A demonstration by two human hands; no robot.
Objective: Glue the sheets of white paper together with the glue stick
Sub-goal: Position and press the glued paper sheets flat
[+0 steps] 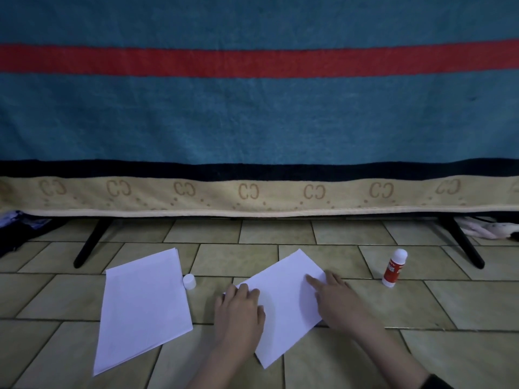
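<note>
Two hands (283, 307) press paper (283, 299); cap (189, 281) and glue stick (394, 268) flank it.

2 paper piles (143, 310) (283, 301), 1 glue stick (394, 267), 1 cap (189, 281), 2 hands (238, 313) (337, 299)

left hand (240, 310) and right hand (335, 297) press centre sheet (283, 304) | paper stack (143, 307) left | glue stick (394, 267) upright right | cap (189, 281) beside stack
</note>
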